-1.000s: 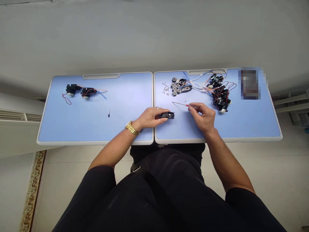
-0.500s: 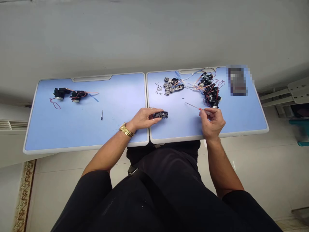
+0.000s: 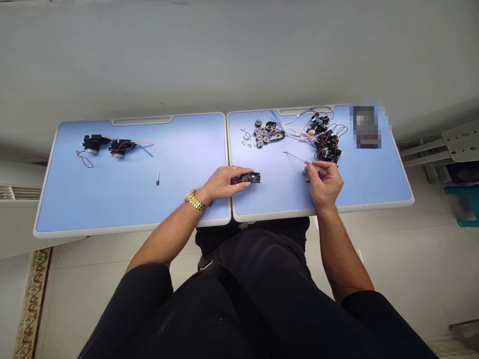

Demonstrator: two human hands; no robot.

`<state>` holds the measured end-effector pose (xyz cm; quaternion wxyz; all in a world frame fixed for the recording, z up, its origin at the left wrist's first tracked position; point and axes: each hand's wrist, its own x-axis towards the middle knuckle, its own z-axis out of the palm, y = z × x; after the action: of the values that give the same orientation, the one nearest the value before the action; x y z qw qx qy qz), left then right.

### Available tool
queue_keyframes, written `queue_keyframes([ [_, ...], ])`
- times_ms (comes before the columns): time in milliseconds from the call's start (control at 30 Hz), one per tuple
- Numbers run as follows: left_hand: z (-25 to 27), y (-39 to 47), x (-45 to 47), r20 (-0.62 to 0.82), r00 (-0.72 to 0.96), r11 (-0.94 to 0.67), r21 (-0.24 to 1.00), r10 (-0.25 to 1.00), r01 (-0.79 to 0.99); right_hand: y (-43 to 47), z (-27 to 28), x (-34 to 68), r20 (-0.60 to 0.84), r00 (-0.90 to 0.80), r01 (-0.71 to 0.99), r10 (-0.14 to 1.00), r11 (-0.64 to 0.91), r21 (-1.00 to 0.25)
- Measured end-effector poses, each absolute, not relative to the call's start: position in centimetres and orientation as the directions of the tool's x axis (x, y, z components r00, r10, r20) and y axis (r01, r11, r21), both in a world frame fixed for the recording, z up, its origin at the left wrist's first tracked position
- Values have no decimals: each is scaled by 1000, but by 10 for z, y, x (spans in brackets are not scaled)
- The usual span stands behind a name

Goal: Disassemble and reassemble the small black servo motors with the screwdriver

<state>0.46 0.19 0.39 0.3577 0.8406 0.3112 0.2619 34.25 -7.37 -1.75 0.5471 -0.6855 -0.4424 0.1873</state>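
Screwdriver [image 3: 306, 162] over blue table [image 3: 190, 144] near wall [image 3: 209, 55]

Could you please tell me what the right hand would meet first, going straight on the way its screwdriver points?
Probably the small dark piece at the tip of the screwdriver in the right hand, though whether they touch is unclear.

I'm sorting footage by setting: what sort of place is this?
Probably an indoor workspace for small mechanical parts: wired black units and loose screws lie on a blue tabletop, and the right hand holds a screwdriver.
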Motion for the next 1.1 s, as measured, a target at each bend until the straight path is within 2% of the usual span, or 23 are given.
queue_keyframes([
  [400, 3, 1, 4, 202, 652, -520, 784, 730, 339, -79, -4, 332, 245, 527, 388, 814, 27, -921],
  [533, 1, 2, 5, 251, 658, -538, 796, 711, 278, -80, 10, 318, 278, 457, 372, 845, 103, -923],
  [733, -2, 2, 4, 310, 654, -553, 809, 690, 201, -78, 30, 289, 275, 315, 252, 909, 199, -947],
  [900, 0, 1, 2, 285, 667, -532, 824, 688, 197, -74, 35, 275, 217, 272, 145, 938, 183, -972],
  [1100, -3, 1, 5, 360, 649, -564, 815, 670, 130, -75, 35, 274, 183, 272, 130, 945, 152, -980],
])
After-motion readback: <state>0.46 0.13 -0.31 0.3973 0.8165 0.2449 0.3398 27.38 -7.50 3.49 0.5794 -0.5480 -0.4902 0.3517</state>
